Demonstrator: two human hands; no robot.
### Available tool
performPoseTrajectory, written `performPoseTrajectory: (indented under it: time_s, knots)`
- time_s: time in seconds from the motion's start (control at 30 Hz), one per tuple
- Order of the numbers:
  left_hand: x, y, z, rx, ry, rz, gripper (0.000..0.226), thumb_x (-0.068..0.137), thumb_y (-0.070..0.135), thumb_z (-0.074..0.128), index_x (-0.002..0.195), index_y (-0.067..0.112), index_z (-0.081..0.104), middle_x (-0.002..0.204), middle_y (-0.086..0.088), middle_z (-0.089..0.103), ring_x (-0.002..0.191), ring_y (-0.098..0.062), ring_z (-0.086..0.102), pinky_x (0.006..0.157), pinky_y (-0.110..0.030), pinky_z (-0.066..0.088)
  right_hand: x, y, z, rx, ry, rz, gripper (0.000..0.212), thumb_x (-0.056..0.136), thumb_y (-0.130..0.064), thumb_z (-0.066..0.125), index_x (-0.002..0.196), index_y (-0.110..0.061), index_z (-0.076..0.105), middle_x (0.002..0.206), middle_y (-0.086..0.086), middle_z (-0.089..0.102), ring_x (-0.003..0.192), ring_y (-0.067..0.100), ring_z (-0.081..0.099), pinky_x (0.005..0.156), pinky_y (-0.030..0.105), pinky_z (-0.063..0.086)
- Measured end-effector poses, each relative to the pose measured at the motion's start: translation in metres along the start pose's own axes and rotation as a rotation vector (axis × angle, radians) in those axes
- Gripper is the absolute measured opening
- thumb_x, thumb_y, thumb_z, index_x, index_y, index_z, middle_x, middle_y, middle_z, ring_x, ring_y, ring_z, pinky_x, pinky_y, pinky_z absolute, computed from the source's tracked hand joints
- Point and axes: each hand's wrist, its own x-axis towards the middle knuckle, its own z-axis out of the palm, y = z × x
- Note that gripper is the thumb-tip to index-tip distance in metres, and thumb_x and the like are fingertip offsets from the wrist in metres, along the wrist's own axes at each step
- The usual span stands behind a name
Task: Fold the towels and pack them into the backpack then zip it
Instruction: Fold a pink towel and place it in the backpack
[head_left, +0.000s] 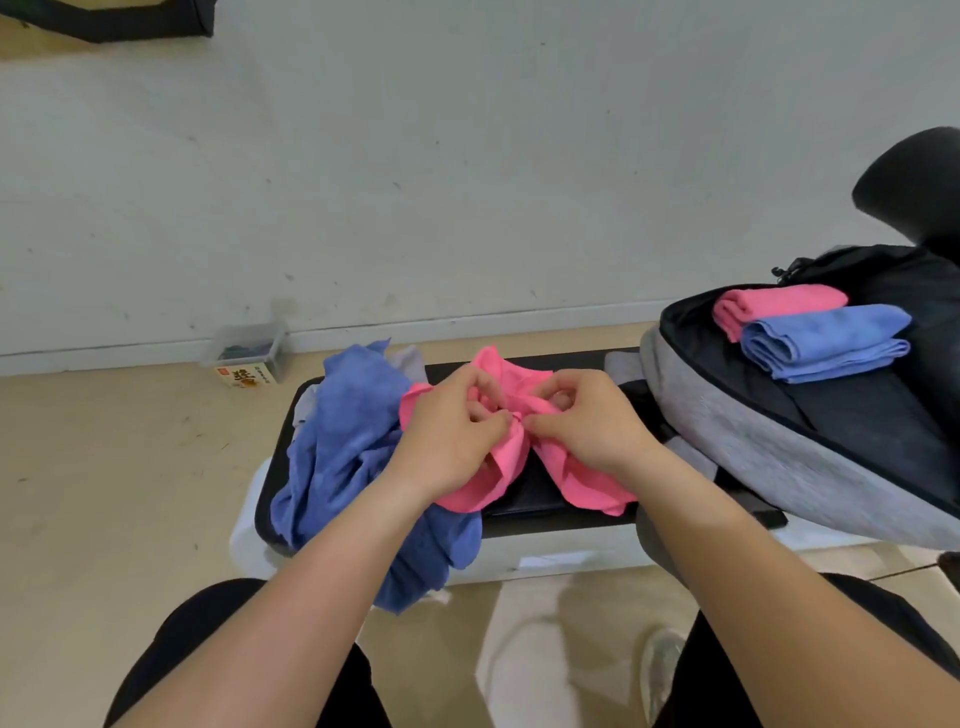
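Note:
A crumpled pink towel (506, 467) lies on a black-topped bench (540, 519). My left hand (452, 431) and my right hand (582, 421) both pinch its fabric near the middle, fingertips almost touching. A heap of blue towels (343, 447) sits to the left, partly hanging over the bench's front edge. On the right stands a grey and black backpack (753, 436), unzipped. In its open compartment lie a folded pink towel (774, 304) and a folded blue towel (826, 343).
A clear plastic box (249, 345) and a small yellow carton (244, 376) sit on the floor by the wall, behind the bench to the left. A black chair headrest (914, 182) rises behind the backpack. My knees are just in front of the bench.

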Motion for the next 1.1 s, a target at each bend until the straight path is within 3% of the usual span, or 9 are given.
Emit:
performPoseTrajectory:
  time_s: [0.13, 0.2, 0.3, 0.5, 0.6, 0.73, 0.87, 0.97, 1.1]
  knots:
    - [0.001, 0.004, -0.001, -0.047, 0.003, 0.015, 0.024, 0.085, -0.001, 0.054, 0.078, 0.021, 0.06, 0.047, 0.007, 0.048, 0.048, -0.006, 0.039, 0.053, -0.02, 0.035, -0.003, -0.003, 0.0, 0.106, -0.049, -0.031, 0.027, 0.075, -0.009, 0.074, 0.099, -0.02, 0.074, 0.091, -0.004, 0.075, 0.085, 0.007, 0.07, 0.076, 0.026, 0.055]
    - [0.003, 0.004, -0.004, -0.119, 0.009, -0.014, 0.032, 0.085, -0.003, 0.049, 0.075, 0.022, 0.066, 0.057, -0.002, 0.059, 0.053, -0.013, 0.05, 0.058, -0.029, 0.048, -0.006, -0.005, -0.001, 0.159, -0.055, -0.023, 0.033, 0.076, -0.001, 0.069, 0.105, -0.016, 0.072, 0.095, -0.002, 0.075, 0.078, 0.001, 0.067, 0.07, 0.02, 0.051]
    - [0.001, 0.011, -0.009, -0.35, -0.037, -0.124, 0.041, 0.089, -0.008, 0.043, 0.075, 0.015, 0.074, 0.063, 0.005, 0.065, 0.058, -0.016, 0.062, 0.056, -0.032, 0.056, -0.012, -0.008, -0.005, 0.294, -0.074, -0.026, 0.037, 0.08, 0.008, 0.066, 0.111, -0.011, 0.069, 0.094, 0.002, 0.076, 0.079, 0.002, 0.069, 0.069, 0.014, 0.051]
    - [-0.006, 0.012, -0.018, -0.519, -0.264, -0.147, 0.039, 0.091, -0.018, 0.045, 0.105, 0.007, 0.072, 0.097, -0.007, 0.077, 0.082, -0.014, 0.074, 0.07, -0.021, 0.059, -0.018, -0.008, -0.013, 0.416, -0.114, -0.05, 0.033, 0.094, 0.001, 0.059, 0.121, -0.016, 0.062, 0.1, -0.002, 0.077, 0.1, 0.009, 0.071, 0.088, 0.022, 0.054]
    - [-0.006, 0.005, -0.015, -0.476, -0.27, -0.075, 0.026, 0.094, -0.007, 0.056, 0.113, 0.005, 0.069, 0.097, -0.008, 0.077, 0.084, -0.013, 0.073, 0.073, -0.021, 0.057, -0.022, -0.008, -0.015, 0.462, -0.052, 0.003, 0.028, 0.091, 0.0, 0.063, 0.116, -0.013, 0.064, 0.093, 0.001, 0.078, 0.092, 0.008, 0.072, 0.08, 0.02, 0.054]
    - [-0.003, 0.001, -0.009, -0.304, -0.083, -0.002, 0.016, 0.095, 0.007, 0.062, 0.094, 0.016, 0.075, 0.079, 0.003, 0.076, 0.071, -0.005, 0.067, 0.07, -0.022, 0.051, -0.027, -0.009, -0.011, 0.565, -0.033, 0.071, 0.011, 0.09, -0.004, 0.067, 0.097, -0.008, 0.074, 0.084, 0.024, 0.072, 0.074, 0.022, 0.06, 0.073, 0.033, 0.047]
    - [-0.004, 0.002, -0.003, -0.123, 0.002, 0.109, 0.019, 0.092, 0.016, 0.067, 0.081, 0.032, 0.072, 0.069, 0.013, 0.072, 0.065, -0.003, 0.064, 0.069, -0.026, 0.051, -0.032, -0.012, -0.008, 0.58, -0.022, 0.056, 0.006, 0.09, -0.006, 0.068, 0.093, -0.005, 0.074, 0.075, 0.011, 0.071, 0.066, 0.013, 0.061, 0.061, 0.022, 0.049]
    - [-0.005, 0.002, 0.002, -0.053, 0.042, 0.149, 0.009, 0.086, 0.027, 0.075, 0.077, 0.029, 0.074, 0.063, 0.006, 0.069, 0.063, -0.015, 0.066, 0.066, -0.031, 0.053, -0.033, -0.012, -0.008, 0.53, -0.014, 0.049, 0.009, 0.087, -0.005, 0.071, 0.089, -0.014, 0.073, 0.076, 0.005, 0.068, 0.062, 0.011, 0.057, 0.055, 0.02, 0.046]
    - [-0.004, 0.001, 0.005, 0.013, 0.07, 0.151, 0.01, 0.08, 0.033, 0.08, 0.075, 0.027, 0.074, 0.06, 0.006, 0.067, 0.059, -0.008, 0.062, 0.062, -0.023, 0.047, -0.035, -0.013, -0.011, 0.533, 0.025, 0.03, 0.019, 0.085, 0.002, 0.07, 0.096, -0.013, 0.071, 0.08, 0.001, 0.071, 0.06, 0.011, 0.056, 0.052, 0.019, 0.046]
